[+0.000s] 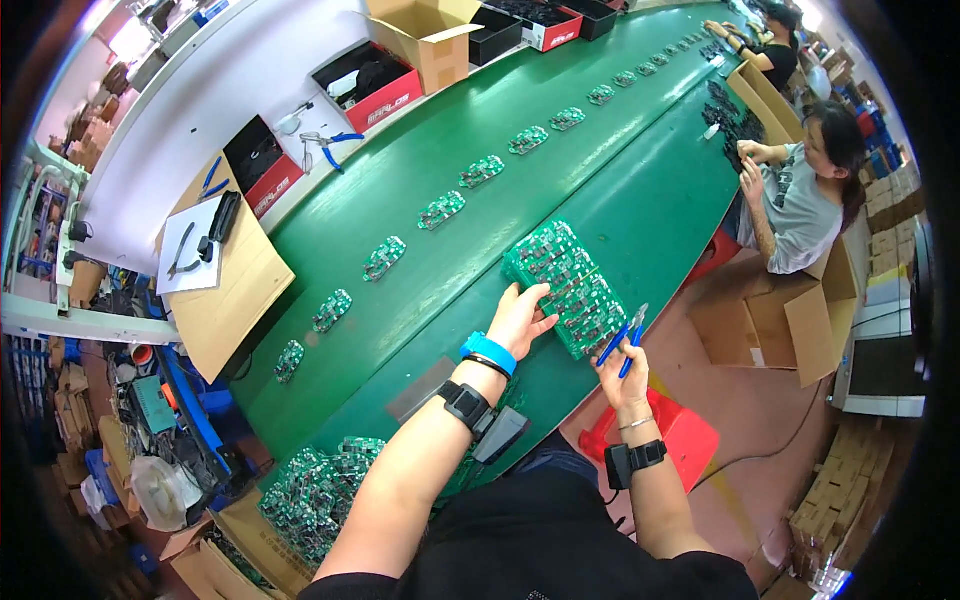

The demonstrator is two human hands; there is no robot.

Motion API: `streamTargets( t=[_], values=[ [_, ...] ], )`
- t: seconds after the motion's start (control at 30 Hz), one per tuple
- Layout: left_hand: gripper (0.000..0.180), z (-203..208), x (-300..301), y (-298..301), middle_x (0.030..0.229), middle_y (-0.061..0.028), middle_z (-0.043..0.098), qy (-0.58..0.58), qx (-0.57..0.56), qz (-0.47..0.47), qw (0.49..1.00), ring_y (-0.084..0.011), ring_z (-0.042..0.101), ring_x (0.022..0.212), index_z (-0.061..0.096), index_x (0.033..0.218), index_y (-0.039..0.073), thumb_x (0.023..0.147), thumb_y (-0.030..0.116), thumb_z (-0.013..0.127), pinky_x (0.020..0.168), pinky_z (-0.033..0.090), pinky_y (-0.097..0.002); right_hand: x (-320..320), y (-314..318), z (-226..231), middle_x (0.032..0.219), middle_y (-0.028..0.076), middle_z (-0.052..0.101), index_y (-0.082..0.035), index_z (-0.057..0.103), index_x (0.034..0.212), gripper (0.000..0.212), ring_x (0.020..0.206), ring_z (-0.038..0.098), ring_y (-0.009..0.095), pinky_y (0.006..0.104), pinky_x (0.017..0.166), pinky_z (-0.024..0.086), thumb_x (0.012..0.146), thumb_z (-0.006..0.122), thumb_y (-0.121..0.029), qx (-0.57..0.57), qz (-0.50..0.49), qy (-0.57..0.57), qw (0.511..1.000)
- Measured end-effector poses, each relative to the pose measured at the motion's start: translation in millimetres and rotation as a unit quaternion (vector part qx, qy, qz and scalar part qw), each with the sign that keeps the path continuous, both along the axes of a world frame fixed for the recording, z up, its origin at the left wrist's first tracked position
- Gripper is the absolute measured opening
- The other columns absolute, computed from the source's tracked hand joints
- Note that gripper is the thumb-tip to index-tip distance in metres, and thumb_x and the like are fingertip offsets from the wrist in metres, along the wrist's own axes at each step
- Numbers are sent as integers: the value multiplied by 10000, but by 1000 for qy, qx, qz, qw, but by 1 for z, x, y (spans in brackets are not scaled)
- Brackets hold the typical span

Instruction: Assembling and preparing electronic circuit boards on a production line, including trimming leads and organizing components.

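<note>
A green panel of joined circuit boards (562, 262) lies in front of me near the belt's right edge; its thick left side looks like a stack. My left hand (518, 318) grips the panel's near left edge, thumb and fingers at the boards. At the panel's near right corner, my right hand (626, 380) is closed around blue-handled cutters (630, 345), whose jaws point away from me beside the panel's right edge. What lies under my left palm is hidden.
Separate circuit boards (440, 210) run in a row along the green belt (400, 330). A pile of boards (318, 495) sits at my lower left. A cardboard sheet (250, 285) bears pliers. Across to the right, a co-worker (800, 200) handles black parts near an open carton (770, 325). A red stool (690, 435) stands close by.
</note>
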State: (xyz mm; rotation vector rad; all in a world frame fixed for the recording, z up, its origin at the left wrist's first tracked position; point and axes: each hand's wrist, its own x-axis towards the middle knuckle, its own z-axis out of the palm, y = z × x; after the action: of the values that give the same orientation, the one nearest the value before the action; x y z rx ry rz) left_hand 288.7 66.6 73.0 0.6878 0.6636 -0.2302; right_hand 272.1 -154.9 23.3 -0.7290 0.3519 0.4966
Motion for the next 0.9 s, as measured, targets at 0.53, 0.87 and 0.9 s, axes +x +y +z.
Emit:
streamTargets(
  t=[0.53, 0.87, 0.9],
  values=[
    [847, -9, -8, 30, 1232, -208, 411, -130, 574, -40, 807, -353, 425, 1125, 262, 1333, 31, 667, 241, 742, 944, 371, -440, -61, 27, 15, 1138, 154, 528, -10, 360, 1302, 603, 1032, 524, 265, 391, 926, 389, 802, 510, -312, 83, 324, 94, 938],
    [1103, 0, 15, 27, 1383, -161, 276, -189, 690, -219, 663, -354, 272, 1271, 233, 1383, 130, 479, 289, 845, 1011, 304, -444, -40, 74, -1, 1185, 171, 500, -50, 327, 1335, 614, 1058, 506, 308, 448, 953, 371, 809, 471, -332, 188, 235, 108, 947],
    [1103, -2, 15, 28, 1383, -161, 276, -189, 689, -219, 664, -354, 272, 1271, 233, 1383, 130, 479, 289, 845, 1011, 304, -444, -40, 74, -1, 1154, 163, 520, -49, 338, 1328, 606, 1027, 522, 302, 439, 936, 385, 810, 472, -333, 189, 231, 108, 948]
  ],
)
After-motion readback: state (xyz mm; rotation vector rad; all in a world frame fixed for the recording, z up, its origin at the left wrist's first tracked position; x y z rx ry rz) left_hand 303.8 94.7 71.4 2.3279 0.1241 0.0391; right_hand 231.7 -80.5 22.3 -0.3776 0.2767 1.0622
